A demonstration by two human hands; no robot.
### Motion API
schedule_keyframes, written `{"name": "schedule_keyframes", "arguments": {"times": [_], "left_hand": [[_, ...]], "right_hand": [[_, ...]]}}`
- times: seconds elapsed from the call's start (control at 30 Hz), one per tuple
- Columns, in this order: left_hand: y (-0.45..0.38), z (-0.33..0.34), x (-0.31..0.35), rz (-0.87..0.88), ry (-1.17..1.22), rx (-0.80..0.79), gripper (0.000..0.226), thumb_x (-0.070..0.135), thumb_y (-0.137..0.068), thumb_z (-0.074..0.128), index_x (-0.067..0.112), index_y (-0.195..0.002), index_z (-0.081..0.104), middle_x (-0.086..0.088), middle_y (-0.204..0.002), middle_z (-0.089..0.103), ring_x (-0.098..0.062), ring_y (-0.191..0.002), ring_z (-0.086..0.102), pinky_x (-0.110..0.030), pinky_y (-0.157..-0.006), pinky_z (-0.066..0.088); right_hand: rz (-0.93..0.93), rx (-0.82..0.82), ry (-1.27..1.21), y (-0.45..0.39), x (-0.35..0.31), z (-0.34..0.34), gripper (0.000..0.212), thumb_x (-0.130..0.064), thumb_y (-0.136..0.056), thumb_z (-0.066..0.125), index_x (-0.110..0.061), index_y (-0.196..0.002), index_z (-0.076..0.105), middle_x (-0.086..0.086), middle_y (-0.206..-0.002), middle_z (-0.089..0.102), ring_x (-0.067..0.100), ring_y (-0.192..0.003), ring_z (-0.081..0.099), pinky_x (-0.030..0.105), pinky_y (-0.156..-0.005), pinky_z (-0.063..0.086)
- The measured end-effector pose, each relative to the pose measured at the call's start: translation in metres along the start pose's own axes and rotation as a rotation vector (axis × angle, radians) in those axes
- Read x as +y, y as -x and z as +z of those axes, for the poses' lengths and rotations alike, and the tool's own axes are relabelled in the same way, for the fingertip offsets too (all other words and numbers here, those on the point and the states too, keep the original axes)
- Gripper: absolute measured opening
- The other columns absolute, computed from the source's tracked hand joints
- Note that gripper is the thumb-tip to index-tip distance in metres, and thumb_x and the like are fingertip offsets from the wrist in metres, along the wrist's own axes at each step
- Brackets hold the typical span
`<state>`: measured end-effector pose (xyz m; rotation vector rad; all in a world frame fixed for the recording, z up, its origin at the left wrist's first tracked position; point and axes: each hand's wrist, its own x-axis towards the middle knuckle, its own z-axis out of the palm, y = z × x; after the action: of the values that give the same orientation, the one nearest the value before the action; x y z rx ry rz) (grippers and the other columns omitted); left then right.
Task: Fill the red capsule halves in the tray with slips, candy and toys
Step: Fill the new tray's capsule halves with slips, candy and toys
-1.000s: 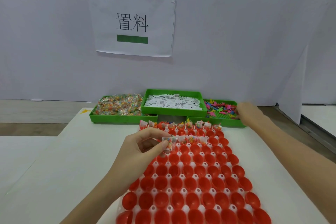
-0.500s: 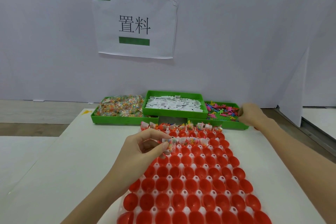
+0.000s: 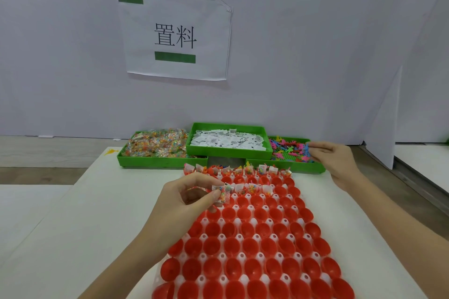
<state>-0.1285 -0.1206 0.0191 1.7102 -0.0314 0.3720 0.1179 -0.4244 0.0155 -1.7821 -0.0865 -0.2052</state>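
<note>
A white tray (image 3: 242, 255) of red capsule halves (image 3: 252, 247) lies on the table in front of me. Its far row and part of the following row hold slips, candy and toys. My left hand (image 3: 187, 199) hovers over the tray's upper left and pinches a candy packet with a slip (image 3: 222, 194) between thumb and fingers. My right hand (image 3: 334, 160) reaches into the green toy bin (image 3: 291, 167) at the back right, fingertips among the coloured toys (image 3: 290, 149); I cannot tell whether it grips one.
A green bin of candy packets (image 3: 155, 147) stands at the back left, and a raised green bin of white slips (image 3: 227, 139) sits in the middle. A paper sign (image 3: 175, 36) hangs on the white wall. The white table (image 3: 80, 226) runs left of the tray.
My right hand has shifted slightly inside the toy bin, its fingers now extended toward the toys. My left hand keeps the candy packet in the same spot.
</note>
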Motion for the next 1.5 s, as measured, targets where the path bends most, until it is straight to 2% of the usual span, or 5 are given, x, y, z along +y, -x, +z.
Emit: {"name": "schedule_keyframes", "arguments": {"times": [0.2, 0.43, 0.7, 1.0, 1.5], "left_hand": [[0.001, 0.004, 0.002, 0.010, -0.003, 0.026, 0.016, 0.017, -0.088, 0.079, 0.032, -0.092, 0.081, 0.002, -0.091, 0.080, -0.019, -0.078, 0.077, -0.016, -0.071, 0.057], [0.007, 0.010, 0.005, 0.019, 0.059, 0.015, 0.014, 0.019, -0.081, 0.085, 0.025, -0.094, 0.082, -0.003, -0.089, 0.080, -0.019, -0.085, 0.078, -0.021, -0.078, 0.060], [0.014, 0.025, 0.003, 0.071, 0.041, -0.063, 0.013, 0.017, -0.080, 0.086, 0.025, -0.090, 0.082, -0.001, -0.090, 0.081, -0.019, -0.085, 0.079, -0.022, -0.078, 0.060], [0.016, 0.027, 0.000, 0.129, -0.020, 0.000, 0.017, 0.022, -0.079, 0.088, 0.025, -0.093, 0.079, -0.002, -0.089, 0.079, -0.021, -0.086, 0.077, -0.025, -0.077, 0.060], [0.018, 0.029, -0.001, 0.194, -0.085, -0.101, 0.017, 0.023, -0.084, 0.080, 0.033, -0.098, 0.084, 0.007, -0.093, 0.079, -0.015, -0.091, 0.076, -0.019, -0.077, 0.058]], "right_hand": [[-0.094, -0.092, -0.160, 0.062, -0.032, 0.018, 0.022, -0.001, -0.089, 0.073, -0.020, -0.100, 0.077, -0.001, -0.097, 0.080, 0.011, -0.093, 0.075, 0.015, -0.074, 0.058], [-0.146, -0.365, -0.175, 0.149, -0.059, 0.039, 0.022, -0.016, -0.087, 0.077, -0.031, -0.103, 0.080, -0.004, -0.102, 0.079, 0.013, -0.095, 0.076, 0.017, -0.081, 0.058], [-0.295, -0.557, 0.001, 0.182, -0.067, 0.056, 0.019, -0.008, -0.086, 0.080, -0.023, -0.098, 0.080, -0.004, -0.094, 0.079, 0.013, -0.090, 0.076, 0.024, -0.084, 0.059], [-0.235, -0.661, -0.069, 0.184, -0.068, 0.051, 0.006, -0.016, -0.092, 0.076, -0.017, -0.097, 0.076, 0.005, -0.091, 0.078, 0.020, -0.087, 0.076, 0.025, -0.082, 0.059], [-0.140, -0.767, -0.012, 0.176, -0.063, 0.043, 0.018, -0.018, -0.084, 0.084, -0.025, -0.100, 0.077, 0.003, -0.095, 0.079, 0.020, -0.089, 0.076, 0.027, -0.085, 0.059]]}}
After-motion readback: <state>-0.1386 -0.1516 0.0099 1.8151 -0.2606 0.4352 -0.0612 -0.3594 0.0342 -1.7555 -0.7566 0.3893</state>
